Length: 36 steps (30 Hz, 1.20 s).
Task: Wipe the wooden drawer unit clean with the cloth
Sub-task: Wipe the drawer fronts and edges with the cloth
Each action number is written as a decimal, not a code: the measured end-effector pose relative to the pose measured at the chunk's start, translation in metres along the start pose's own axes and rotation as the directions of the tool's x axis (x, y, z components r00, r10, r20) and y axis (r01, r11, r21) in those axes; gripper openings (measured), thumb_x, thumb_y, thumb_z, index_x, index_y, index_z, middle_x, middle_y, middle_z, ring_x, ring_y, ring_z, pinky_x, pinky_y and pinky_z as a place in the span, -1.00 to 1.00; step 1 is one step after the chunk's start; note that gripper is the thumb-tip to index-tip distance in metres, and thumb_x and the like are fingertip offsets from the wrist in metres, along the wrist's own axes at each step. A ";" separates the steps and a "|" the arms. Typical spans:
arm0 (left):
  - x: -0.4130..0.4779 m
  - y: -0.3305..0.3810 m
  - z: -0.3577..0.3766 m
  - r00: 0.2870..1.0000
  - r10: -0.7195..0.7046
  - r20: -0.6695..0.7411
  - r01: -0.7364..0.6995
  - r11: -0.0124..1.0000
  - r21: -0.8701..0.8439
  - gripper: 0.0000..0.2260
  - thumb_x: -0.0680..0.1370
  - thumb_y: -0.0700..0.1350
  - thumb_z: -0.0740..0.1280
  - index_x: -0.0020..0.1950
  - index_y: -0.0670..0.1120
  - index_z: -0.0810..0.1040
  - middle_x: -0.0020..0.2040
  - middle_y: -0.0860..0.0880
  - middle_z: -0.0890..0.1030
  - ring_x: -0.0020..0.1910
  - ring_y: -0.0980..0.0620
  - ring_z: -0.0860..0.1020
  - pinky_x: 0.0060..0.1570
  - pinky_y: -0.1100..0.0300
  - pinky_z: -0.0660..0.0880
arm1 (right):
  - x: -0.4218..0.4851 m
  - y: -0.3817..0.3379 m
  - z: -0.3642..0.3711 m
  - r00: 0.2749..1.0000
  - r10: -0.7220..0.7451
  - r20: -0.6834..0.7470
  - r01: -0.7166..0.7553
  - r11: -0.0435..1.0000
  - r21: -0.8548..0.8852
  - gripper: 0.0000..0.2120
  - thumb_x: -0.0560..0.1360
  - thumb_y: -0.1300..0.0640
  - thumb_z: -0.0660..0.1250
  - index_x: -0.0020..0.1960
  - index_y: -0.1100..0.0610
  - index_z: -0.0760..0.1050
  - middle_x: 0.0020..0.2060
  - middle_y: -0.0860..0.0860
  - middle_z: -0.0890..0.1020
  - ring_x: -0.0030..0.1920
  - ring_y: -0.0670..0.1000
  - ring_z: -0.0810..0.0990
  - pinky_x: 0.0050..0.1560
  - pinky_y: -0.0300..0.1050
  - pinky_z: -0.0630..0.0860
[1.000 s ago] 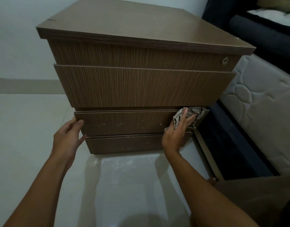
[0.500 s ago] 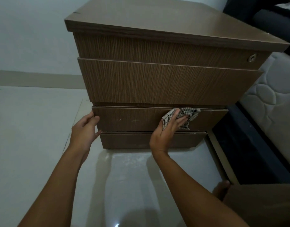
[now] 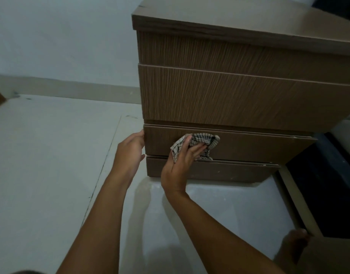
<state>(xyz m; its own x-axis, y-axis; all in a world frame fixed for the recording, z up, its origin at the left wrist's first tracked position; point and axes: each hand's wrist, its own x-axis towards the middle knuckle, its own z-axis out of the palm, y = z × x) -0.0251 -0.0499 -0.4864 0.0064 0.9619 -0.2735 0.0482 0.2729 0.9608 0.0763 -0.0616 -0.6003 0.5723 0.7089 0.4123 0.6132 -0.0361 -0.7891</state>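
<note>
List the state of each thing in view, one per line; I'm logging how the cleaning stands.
drawer unit: upright on the floor.
cloth: bunched, pressed against the third drawer front.
right hand: holds the cloth on that front.
left hand: open, fingers against the unit's left edge.

Right hand holds cloth against drawer unit.

Recorded plain pale wall behind, met by grey skirting along its foot. Found glossy pale tiled floor, with one dark joint line running toward the wall. Noted dim lighting throughout. Observed white quilted mattress at far right above dark bed base.
</note>
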 end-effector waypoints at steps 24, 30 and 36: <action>0.011 0.023 -0.022 0.995 0.078 0.062 -0.081 0.995 0.054 -0.64 0.56 -0.23 0.07 0.12 -0.15 0.65 0.04 -0.04 0.69 0.07 0.11 0.63 0.04 0.34 0.45 | -0.063 -0.020 -0.031 0.811 -0.028 0.584 -0.286 0.852 0.438 -0.31 0.49 0.55 0.01 0.48 0.01 0.30 0.50 -0.01 0.27 0.45 -0.17 0.29 0.43 -0.16 0.30; 0.006 0.020 -0.023 0.998 0.007 0.057 -0.007 1.000 -0.015 -0.61 0.58 -0.20 0.04 0.22 -0.17 0.60 0.16 -0.10 0.65 0.17 0.04 0.60 0.31 0.15 0.42 | -0.048 -0.041 -0.045 0.911 0.363 0.198 -0.411 0.753 0.514 -0.44 0.60 0.43 0.04 0.51 0.00 0.20 0.44 0.00 0.36 0.43 -0.05 0.35 0.25 -0.50 0.30; 0.004 0.021 -0.021 0.998 0.006 0.062 -0.004 0.999 -0.035 -0.63 0.58 -0.22 0.04 0.19 -0.16 0.60 0.16 -0.11 0.64 0.19 0.03 0.58 0.28 0.19 0.41 | -0.028 -0.075 -0.006 0.815 0.444 0.372 -0.570 0.728 0.380 -0.47 0.67 0.13 0.05 0.57 -0.06 -0.05 0.30 0.06 0.48 0.21 0.02 0.53 0.10 -0.21 0.42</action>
<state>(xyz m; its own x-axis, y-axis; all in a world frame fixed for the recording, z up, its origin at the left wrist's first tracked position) -0.0455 -0.0394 -0.4664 0.0691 0.9604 -0.2700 0.0129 0.2697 0.9628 0.0173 -0.0831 -0.5502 0.5360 0.8241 -0.1833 -0.0866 -0.1623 -0.9829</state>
